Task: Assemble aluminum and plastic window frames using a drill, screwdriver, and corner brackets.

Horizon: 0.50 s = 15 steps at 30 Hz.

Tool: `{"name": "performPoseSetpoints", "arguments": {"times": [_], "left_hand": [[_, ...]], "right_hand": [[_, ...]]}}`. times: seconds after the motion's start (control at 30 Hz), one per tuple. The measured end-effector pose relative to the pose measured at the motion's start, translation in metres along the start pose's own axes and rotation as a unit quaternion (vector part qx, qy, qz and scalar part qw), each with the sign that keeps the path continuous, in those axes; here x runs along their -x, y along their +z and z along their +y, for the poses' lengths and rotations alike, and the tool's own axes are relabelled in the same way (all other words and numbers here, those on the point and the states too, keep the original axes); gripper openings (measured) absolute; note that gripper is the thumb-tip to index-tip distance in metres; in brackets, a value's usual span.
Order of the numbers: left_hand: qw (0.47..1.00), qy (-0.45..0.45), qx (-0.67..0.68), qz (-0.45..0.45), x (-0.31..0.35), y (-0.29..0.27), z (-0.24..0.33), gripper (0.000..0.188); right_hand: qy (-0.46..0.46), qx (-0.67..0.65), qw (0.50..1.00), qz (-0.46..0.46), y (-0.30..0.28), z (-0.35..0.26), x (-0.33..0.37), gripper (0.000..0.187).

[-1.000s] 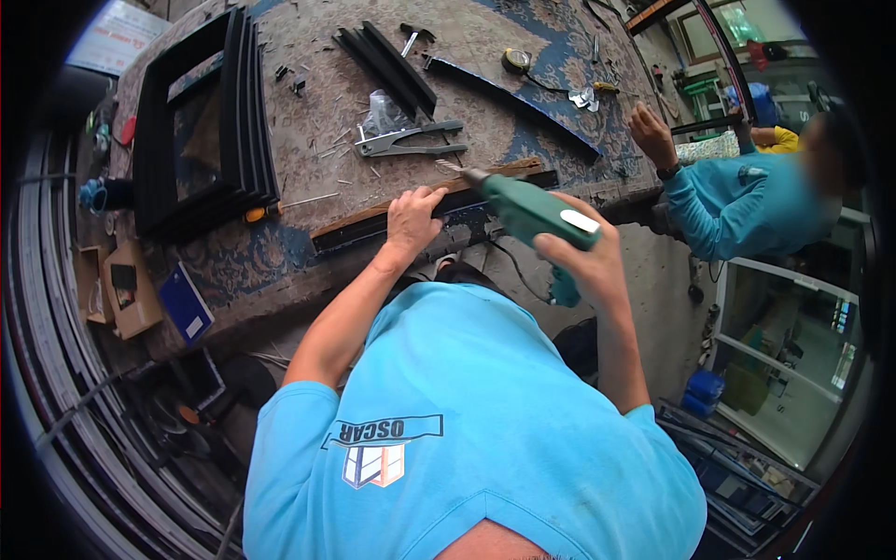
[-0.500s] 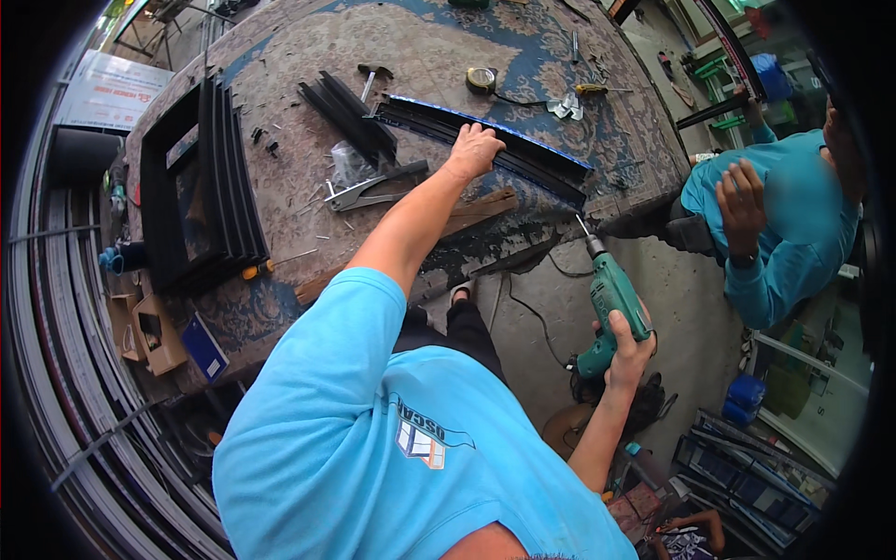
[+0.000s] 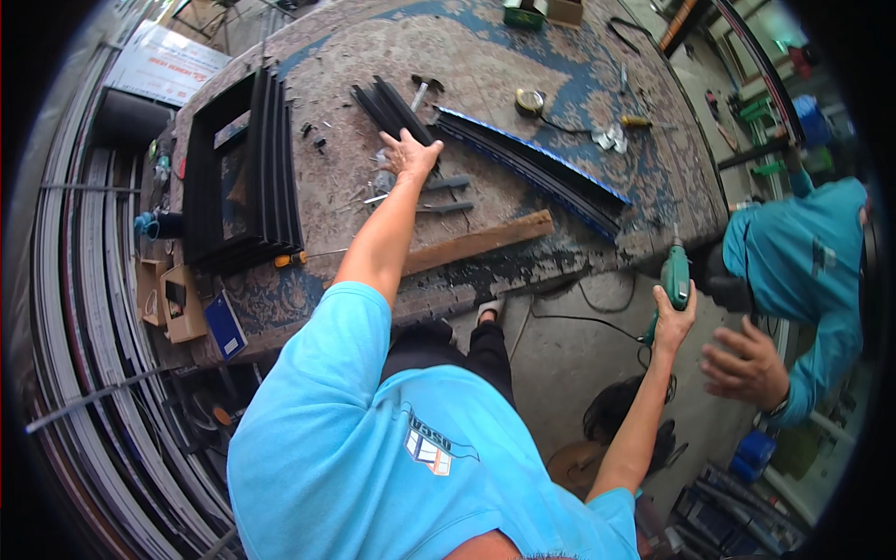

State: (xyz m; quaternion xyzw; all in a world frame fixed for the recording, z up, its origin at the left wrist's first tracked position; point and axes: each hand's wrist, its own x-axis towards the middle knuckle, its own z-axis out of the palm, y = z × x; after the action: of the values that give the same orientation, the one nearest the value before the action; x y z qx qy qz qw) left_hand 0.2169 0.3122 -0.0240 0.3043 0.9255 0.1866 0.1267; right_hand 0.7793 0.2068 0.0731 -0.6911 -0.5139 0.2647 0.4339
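My left hand (image 3: 411, 157) is over the near end of several short black profiles (image 3: 387, 110), its fingers apart. Whether the fingertips touch the profiles is hard to tell. Below it lie a clear plastic bag, partly hidden, and a dark clamp-like tool (image 3: 446, 194). My right hand (image 3: 672, 325) is wrapped round the handle of a green power drill (image 3: 674, 276), bit pointing up beside the table's right edge. A long black profile with a blue-and-white film edge (image 3: 541, 173) lies between my hands on the table.
Stacked black frames (image 3: 245, 177) stand at the left. A wooden strip (image 3: 481, 241), hammer (image 3: 423, 91), tape measure (image 3: 529, 103) and yellow-handled screwdriver (image 3: 637, 121) lie on the carpet-covered table (image 3: 373, 42). A co-worker in teal (image 3: 793, 252) reaches a hand (image 3: 747, 364) near my right arm.
My left hand has let go of the long film-edged profile and moved left to the short black profiles. The drill has moved right and up. The co-worker's hand has come lower.
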Motion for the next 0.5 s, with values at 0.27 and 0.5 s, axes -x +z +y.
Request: {"name": "performPoseSetpoints", "arguments": {"times": [0.27,0.5], "left_hand": [[0.997,-0.032,-0.060,-0.047,-0.011,0.000,0.028,0.061],[0.878,-0.103,0.461,-0.072,-0.058,-0.038,-0.054,0.029]], "right_hand": [[0.043,0.288,0.953,0.079,0.070,0.101,-0.100,0.095],[0.106,0.322,0.941,-0.016,0.134,0.089,-0.099,0.116]]}}
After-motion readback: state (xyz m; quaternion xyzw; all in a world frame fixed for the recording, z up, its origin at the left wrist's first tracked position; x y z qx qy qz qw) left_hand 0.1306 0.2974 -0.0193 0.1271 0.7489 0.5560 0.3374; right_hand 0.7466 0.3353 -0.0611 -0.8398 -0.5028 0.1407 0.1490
